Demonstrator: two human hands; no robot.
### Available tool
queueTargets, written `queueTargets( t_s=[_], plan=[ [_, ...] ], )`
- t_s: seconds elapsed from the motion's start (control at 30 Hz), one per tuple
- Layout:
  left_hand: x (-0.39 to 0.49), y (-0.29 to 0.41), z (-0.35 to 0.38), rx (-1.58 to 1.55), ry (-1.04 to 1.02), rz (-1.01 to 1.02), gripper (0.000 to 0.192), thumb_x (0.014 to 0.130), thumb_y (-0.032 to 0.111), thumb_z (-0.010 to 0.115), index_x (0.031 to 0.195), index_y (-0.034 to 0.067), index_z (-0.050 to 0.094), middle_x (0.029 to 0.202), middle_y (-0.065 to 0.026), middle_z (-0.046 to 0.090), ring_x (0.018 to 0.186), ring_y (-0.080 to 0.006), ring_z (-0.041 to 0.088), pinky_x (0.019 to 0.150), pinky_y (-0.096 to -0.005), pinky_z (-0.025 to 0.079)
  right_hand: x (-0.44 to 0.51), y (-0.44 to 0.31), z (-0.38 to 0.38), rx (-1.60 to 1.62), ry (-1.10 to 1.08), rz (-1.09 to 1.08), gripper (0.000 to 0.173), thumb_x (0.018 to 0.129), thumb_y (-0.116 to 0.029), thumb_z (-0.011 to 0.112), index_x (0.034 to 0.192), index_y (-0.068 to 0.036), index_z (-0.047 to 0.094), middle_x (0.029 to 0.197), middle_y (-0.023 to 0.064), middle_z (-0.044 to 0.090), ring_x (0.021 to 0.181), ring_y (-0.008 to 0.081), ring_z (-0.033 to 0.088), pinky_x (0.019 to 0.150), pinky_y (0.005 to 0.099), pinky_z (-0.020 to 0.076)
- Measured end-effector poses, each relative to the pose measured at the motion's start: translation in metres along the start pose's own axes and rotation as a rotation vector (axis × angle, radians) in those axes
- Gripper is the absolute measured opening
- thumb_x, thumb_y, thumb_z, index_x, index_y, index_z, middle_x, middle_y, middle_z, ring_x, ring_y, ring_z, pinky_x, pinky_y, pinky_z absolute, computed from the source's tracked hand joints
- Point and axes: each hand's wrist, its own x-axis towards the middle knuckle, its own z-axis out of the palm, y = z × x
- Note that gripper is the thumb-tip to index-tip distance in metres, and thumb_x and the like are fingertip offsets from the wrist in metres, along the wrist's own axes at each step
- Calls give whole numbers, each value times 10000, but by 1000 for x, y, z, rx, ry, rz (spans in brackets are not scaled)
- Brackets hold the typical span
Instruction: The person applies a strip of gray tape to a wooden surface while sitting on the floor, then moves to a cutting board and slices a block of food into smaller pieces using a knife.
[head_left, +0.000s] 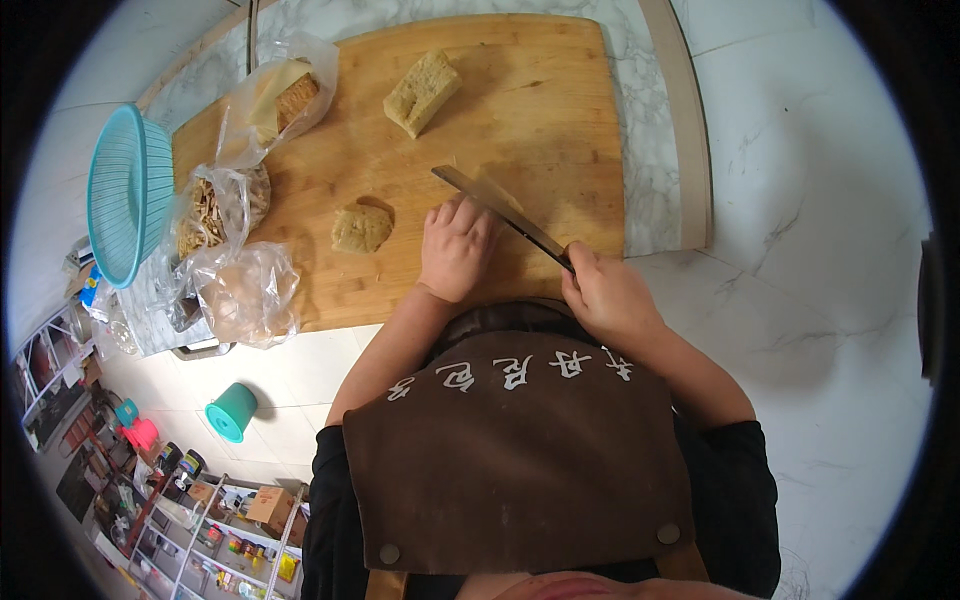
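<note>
My right hand (611, 296) grips the handle of a kitchen knife (502, 210), whose broad blade slants up and left over a wooden cutting board (555, 90). My left hand (457, 247) rests on the board with curled fingers, close against the near side of the blade. Whatever lies beneath those fingers is hidden. Past the blade shows the edge of a pale, blurred piece of food (501, 189). A smaller tan, porous piece of food (362, 227) lies left of my left hand. Farther back sits a larger block of similar spongy-looking food (422, 91).
Along the board's left side are a clear bag with pale slabs and a browned piece (289, 101), a bag of thin strips (210, 206) and a knotted plastic bag (247, 292). A blue basket (120, 195) stands beyond. On the floor is a green bucket (231, 412), near crowded shelves (217, 540).
</note>
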Motion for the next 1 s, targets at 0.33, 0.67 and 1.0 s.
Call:
queueTargets(
  t_s=[0.33, 0.67, 1.0],
  plan=[
    [-6, -6, 17, -128, 33, -22, 210, 729, 131, 624, 925, 55, 622, 1003, -101, 589, 929, -282, 553, 765, -389, 436, 29, 3, 19, -57, -29, 73, 157, 889, -153, 518, 910, -18, 441, 672, 205, 575, 663, 419, 569, 586, 516, 420],
    [-10, -7, 3, -158, 115, 7, 249, 725, 61, 691, 961, 39, 615, 1037, -115, 576, 940, -302, 578, 771, -388, 473, 39, 8, 21, 97, 93, 14, 171, 889, -174, 543, 891, -12, 489, 675, 193, 571, 658, 406, 574, 574, 484, 421],
    [-19, -16, 7, -188, 75, 36, 238, 736, 96, 636, 955, 5, 616, 1038, -139, 596, 1002, -333, 561, 825, -410, 469, 9, -14, 13, -74, -4, 40, 163, 900, -179, 515, 937, -22, 493, 677, 197, 589, 663, 423, 576, 595, 513, 427]
  ],
)
